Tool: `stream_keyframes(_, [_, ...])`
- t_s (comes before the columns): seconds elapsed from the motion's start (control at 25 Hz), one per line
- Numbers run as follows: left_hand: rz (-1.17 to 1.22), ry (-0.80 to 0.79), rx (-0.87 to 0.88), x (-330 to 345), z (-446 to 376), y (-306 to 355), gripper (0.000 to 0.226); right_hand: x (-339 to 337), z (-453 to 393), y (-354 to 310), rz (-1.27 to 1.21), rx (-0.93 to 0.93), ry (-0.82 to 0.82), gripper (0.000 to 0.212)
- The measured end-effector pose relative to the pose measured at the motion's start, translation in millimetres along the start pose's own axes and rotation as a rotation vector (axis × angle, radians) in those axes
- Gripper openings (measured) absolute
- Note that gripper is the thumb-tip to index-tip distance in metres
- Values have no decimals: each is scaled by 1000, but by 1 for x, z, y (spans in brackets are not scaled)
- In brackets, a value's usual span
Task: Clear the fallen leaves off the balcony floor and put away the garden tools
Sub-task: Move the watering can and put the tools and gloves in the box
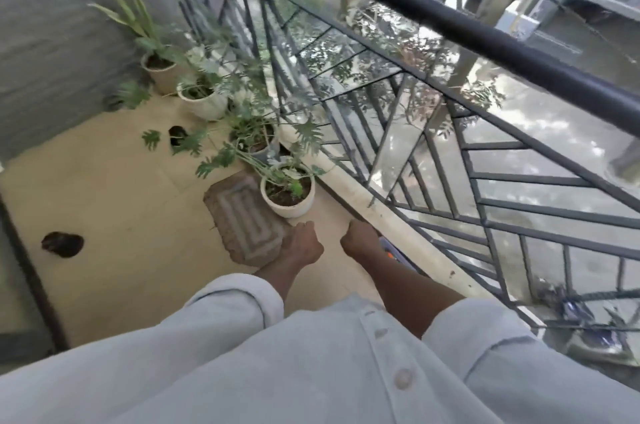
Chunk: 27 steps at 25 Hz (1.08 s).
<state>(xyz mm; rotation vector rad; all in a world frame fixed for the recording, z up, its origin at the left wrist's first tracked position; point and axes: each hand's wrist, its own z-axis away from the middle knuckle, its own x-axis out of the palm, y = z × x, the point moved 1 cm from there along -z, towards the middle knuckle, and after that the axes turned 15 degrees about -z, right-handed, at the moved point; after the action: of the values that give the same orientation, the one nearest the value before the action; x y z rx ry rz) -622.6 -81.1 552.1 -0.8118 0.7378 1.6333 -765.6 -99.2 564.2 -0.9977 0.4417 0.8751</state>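
**Cream tiles, two dark leaf piles left to clear**

Cream balcony floor carries two dark clumps, seemingly gathered leaves: one at near left, one farther off beside the potted plants along the railing. The person's left hand hangs with fingers curled, holding nothing visible. The right hand reaches toward a partly hidden orange-and-purple object by the ledge; whether it grips it cannot be told. Clearing looks unfinished.
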Motion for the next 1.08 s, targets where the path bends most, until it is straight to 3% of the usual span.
stream_keyframes(0.16, [85, 44, -113, 74, -62, -109, 29, 61, 14, -73, 37, -144, -93, 25])
stream_keyframes(0.28, [212, 71, -201, 15, 26, -163, 28, 108, 27, -129, 55, -202, -189, 23])
stream_keyframes(0.48, [278, 119, -377, 8, 68, -268, 28, 184, 43, -208, 208, -304, -236, 11])
stream_keyframes(0.64, [303, 189, -507, 18, 85, -340, 28, 216, 71, -288, 375, -425, -283, 26])
stream_keyframes(0.92, [406, 197, -649, 28, 58, -429, 32, 326, 9, -357, 318, -505, -415, 10])
stream_keyframes(1.08, [423, 189, -671, 11, 16, -485, 42, 354, -35, -417, 322, -498, -473, 9])
